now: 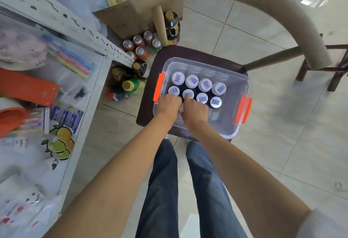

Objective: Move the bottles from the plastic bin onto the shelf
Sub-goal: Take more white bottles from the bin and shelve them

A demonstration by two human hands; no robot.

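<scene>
Bottles (192,81): standing white-capped in the clear plastic bin (228,124).
Left hand (168,105): curling among them, grip unclear.
Right hand (194,108): likewise, grip unclear.

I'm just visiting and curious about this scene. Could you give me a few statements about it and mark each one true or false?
1. The plastic bin has orange latches. True.
2. Both hands, left and right, reach into the bin. True.
3. The bottles have red caps. False: the caps are white.
4. The bin sits on the floor. False: it rests on a dark chair seat.
5. Cans stand on the floor. True.
</scene>
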